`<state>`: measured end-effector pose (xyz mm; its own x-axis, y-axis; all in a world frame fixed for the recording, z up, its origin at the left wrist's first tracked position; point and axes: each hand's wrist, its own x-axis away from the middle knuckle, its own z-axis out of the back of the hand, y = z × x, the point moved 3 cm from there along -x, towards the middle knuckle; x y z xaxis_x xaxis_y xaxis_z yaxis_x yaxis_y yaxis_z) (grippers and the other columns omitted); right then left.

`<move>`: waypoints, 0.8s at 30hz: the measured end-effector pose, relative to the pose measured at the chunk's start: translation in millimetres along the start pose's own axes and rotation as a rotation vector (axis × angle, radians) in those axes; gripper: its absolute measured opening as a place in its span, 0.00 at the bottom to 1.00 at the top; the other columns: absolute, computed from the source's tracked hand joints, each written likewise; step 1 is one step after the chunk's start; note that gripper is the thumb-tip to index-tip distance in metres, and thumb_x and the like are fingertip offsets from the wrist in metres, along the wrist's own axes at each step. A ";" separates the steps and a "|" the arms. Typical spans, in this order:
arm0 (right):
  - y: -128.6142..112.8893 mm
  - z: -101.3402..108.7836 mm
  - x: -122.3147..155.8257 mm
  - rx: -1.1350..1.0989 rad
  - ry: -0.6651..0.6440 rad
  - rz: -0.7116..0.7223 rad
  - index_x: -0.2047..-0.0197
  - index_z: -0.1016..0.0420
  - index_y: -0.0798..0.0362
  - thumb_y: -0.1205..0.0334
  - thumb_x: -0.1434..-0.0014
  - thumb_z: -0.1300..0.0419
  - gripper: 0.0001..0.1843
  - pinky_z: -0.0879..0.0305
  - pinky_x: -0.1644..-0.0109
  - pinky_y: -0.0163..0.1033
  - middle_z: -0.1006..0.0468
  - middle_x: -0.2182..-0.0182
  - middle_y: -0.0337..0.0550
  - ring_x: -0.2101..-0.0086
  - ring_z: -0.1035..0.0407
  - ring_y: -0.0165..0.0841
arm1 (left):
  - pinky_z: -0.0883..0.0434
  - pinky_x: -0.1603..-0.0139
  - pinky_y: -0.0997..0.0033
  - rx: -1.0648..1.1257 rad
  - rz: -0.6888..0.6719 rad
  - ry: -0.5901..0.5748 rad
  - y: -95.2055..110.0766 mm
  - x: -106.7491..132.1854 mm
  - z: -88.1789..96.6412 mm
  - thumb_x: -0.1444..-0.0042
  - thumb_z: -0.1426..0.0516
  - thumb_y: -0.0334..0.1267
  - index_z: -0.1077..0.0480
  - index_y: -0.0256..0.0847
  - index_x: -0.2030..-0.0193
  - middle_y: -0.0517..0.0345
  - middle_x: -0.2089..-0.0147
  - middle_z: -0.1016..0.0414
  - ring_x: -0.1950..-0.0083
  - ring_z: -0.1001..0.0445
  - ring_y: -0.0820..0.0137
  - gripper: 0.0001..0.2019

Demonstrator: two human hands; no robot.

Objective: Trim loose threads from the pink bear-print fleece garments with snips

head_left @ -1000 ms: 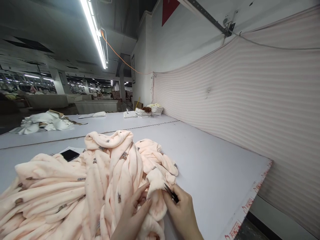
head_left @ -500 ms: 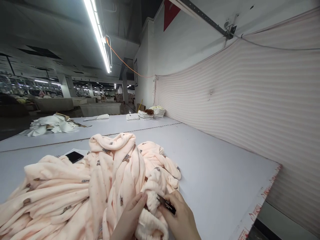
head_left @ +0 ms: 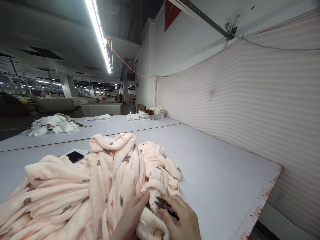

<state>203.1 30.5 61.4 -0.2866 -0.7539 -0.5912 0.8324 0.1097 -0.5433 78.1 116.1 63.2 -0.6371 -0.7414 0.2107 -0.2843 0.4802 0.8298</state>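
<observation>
A heap of peach fleece fabric (head_left: 82, 190) with small brown prints lies on the white table (head_left: 220, 173). My left hand (head_left: 131, 216) pinches a fold of the fleece at the heap's near right end, fingers closed on it. My right hand (head_left: 181, 218) is closed round small dark thread snips (head_left: 163, 205), whose pointed blades are open and rest against the same fluffy fold. The two hands are only a few centimetres apart at the bottom edge of the view.
A black phone (head_left: 75, 156) lies on the table behind the heap. Farther back are a pile of white cloth (head_left: 51, 124) and stacks of folded pieces (head_left: 152, 112). A striped fabric wall (head_left: 237, 110) runs along the right. The table's edge (head_left: 265, 196) is at near right.
The snips have turned in my right hand and their blades now show open against the fold. My left fingers have shifted slightly along the fleece. The view has risen a little.
</observation>
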 end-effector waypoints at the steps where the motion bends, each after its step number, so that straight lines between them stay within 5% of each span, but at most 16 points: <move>1: 0.5 0.4 -0.4 0.023 -0.025 0.004 0.55 0.24 0.44 0.57 0.44 0.40 0.13 0.32 0.66 0.33 0.20 0.66 0.38 0.69 0.25 0.34 | 0.33 0.72 0.75 0.002 0.004 0.000 0.3 -0.4 -0.6 0.54 0.36 0.47 0.27 0.36 0.69 0.60 0.78 0.25 0.74 0.27 0.70 0.15; 7: 12.0 -0.5 1.3 -0.181 0.047 -0.167 0.60 0.23 0.46 0.55 0.40 0.44 0.11 0.31 0.61 0.33 0.21 0.66 0.41 0.64 0.26 0.35 | 0.34 0.71 0.75 -0.120 0.004 0.004 0.1 -7.2 0.3 0.56 0.36 0.50 0.28 0.35 0.69 0.62 0.79 0.29 0.75 0.31 0.72 0.18; 12: 22.0 0.1 -8.5 -0.471 0.077 -0.302 0.44 0.34 0.47 0.55 0.47 0.38 0.26 0.31 0.54 0.35 0.27 0.49 0.46 0.51 0.30 0.39 | 0.36 0.70 0.75 -0.448 -0.107 -0.002 0.7 -11.0 0.7 0.51 0.42 0.55 0.32 0.38 0.74 0.62 0.76 0.31 0.70 0.32 0.70 0.19; 15: 17.6 0.2 -21.1 -0.413 0.027 -0.243 0.58 0.26 0.50 0.60 0.44 0.41 0.10 0.33 0.59 0.34 0.23 0.62 0.42 0.61 0.29 0.36 | 0.35 0.63 0.74 -0.754 -0.246 -0.110 -4.8 -8.1 -8.7 0.46 0.46 0.51 0.31 0.39 0.69 0.61 0.71 0.29 0.65 0.31 0.67 0.15; 17: 15.9 -2.5 -23.8 -0.474 0.050 -0.281 0.69 0.28 0.52 0.60 0.43 0.44 0.06 0.34 0.65 0.32 0.26 0.73 0.38 0.69 0.32 0.32 | 0.35 0.59 0.72 -0.960 -0.304 -0.090 -13.4 -6.2 -12.8 0.52 0.41 0.46 0.31 0.40 0.61 0.59 0.64 0.27 0.61 0.30 0.65 0.14; 21: 26.1 -8.5 -9.9 -0.643 0.178 -0.421 0.64 0.31 0.52 0.55 0.42 0.45 0.09 0.34 0.64 0.32 0.25 0.71 0.38 0.68 0.32 0.32 | 0.35 0.63 0.72 -1.121 -0.380 -0.018 -33.3 -8.3 -9.0 0.51 0.47 0.36 0.32 0.42 0.62 0.58 0.66 0.27 0.65 0.29 0.66 0.09; 24: 44.5 -4.8 8.3 -0.444 0.227 -0.492 0.61 0.32 0.49 0.53 0.44 0.44 0.11 0.35 0.62 0.34 0.23 0.67 0.39 0.65 0.29 0.35 | 0.35 0.68 0.72 -1.088 -0.512 0.073 -40.3 -11.3 3.5 0.48 0.51 0.37 0.35 0.42 0.62 0.61 0.71 0.32 0.71 0.32 0.68 0.07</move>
<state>235.5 32.2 29.4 -0.7122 -0.6355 -0.2980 0.3221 0.0813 -0.9432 94.2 106.8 25.6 -0.5751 -0.7719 -0.2711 0.2825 -0.4983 0.8197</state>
